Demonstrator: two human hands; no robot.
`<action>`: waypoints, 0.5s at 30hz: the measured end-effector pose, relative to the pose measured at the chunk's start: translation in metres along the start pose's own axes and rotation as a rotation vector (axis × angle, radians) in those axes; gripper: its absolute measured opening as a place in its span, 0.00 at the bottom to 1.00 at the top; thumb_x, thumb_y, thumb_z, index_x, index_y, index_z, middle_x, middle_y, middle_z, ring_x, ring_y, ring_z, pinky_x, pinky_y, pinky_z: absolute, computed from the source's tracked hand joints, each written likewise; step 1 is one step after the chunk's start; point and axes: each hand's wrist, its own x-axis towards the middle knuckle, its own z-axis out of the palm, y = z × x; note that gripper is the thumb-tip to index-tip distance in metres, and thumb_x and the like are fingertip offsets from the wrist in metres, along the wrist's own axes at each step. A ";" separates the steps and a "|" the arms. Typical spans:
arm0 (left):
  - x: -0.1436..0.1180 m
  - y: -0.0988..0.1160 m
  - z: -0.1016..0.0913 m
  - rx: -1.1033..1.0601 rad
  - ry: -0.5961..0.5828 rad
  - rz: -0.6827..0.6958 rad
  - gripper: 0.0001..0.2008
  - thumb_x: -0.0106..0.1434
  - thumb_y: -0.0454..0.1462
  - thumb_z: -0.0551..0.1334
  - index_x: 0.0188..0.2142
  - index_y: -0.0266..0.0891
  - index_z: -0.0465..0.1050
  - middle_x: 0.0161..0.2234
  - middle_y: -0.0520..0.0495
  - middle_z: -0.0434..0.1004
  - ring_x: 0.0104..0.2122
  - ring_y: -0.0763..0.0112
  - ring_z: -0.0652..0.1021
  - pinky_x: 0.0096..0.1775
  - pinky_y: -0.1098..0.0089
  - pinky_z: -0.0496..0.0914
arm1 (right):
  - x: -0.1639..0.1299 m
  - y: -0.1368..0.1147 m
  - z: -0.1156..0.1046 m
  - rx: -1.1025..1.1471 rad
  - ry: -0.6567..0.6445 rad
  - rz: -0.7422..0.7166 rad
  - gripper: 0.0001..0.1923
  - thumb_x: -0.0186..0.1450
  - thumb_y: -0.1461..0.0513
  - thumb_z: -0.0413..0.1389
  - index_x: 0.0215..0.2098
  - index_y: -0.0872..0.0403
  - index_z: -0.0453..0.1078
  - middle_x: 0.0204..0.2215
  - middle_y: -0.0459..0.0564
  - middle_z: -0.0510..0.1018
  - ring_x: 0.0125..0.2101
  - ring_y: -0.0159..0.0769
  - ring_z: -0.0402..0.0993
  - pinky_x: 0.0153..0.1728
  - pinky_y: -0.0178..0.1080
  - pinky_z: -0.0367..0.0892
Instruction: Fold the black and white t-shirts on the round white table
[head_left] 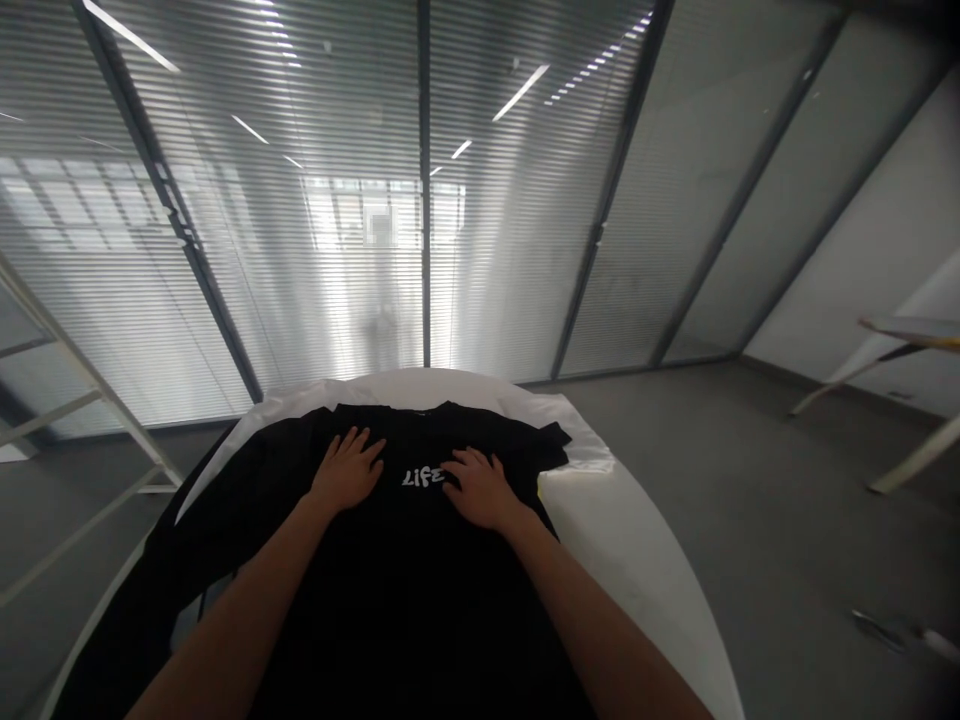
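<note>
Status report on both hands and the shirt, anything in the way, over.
Left hand, right hand: open, palms down on black shirt. Shirt spread over white table, white lettering visible. Nothing seen blocking hands; white cloth shows beyond shirt's edge.

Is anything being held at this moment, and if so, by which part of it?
Nothing appears held: the left grip and right grip lie open and flat on the black shirt, near its chest.
</note>
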 end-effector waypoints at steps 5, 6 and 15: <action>-0.002 -0.002 -0.003 -0.002 -0.012 0.001 0.26 0.68 0.46 0.49 0.62 0.44 0.65 0.67 0.42 0.56 0.67 0.52 0.53 0.64 0.50 0.46 | 0.008 0.044 -0.056 0.079 0.299 0.376 0.20 0.66 0.59 0.46 0.54 0.51 0.69 0.49 0.54 0.76 0.50 0.43 0.71 0.51 0.43 0.62; -0.002 -0.002 -0.004 -0.007 -0.012 0.001 0.26 0.68 0.45 0.50 0.62 0.44 0.66 0.67 0.42 0.56 0.67 0.52 0.53 0.64 0.50 0.46 | 0.007 0.060 -0.066 0.111 0.344 0.469 0.21 0.66 0.60 0.47 0.55 0.52 0.69 0.48 0.55 0.77 0.49 0.44 0.72 0.50 0.42 0.63; 0.002 -0.007 0.002 -0.032 0.023 -0.009 0.24 0.67 0.45 0.51 0.58 0.45 0.71 0.65 0.43 0.60 0.67 0.55 0.55 0.64 0.50 0.46 | -0.009 0.142 -0.077 0.415 0.245 0.784 0.18 0.68 0.53 0.49 0.43 0.57 0.72 0.35 0.60 0.78 0.31 0.39 0.78 0.33 0.37 0.68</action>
